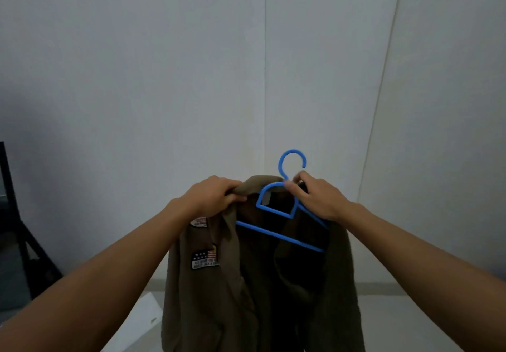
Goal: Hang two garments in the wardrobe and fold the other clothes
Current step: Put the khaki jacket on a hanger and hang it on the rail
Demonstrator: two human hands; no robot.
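I hold an olive-brown jacket (219, 291) with sewn patches on its chest up in front of me, open at the front. My left hand (216, 195) grips the collar at the jacket's left side. A blue plastic hanger (276, 231) sits partly inside the jacket, its hook sticking up above the collar. My right hand (315, 195) pinches the hanger's neck together with the collar on the right; the hanger's right arm lies under the jacket's shoulder, its left end is bare.
A pale wall with a vertical seam (265, 77) fills the background. A black stand or frame (16, 214) leans at the far left. A white flat surface (142, 321) shows low down, behind the jacket.
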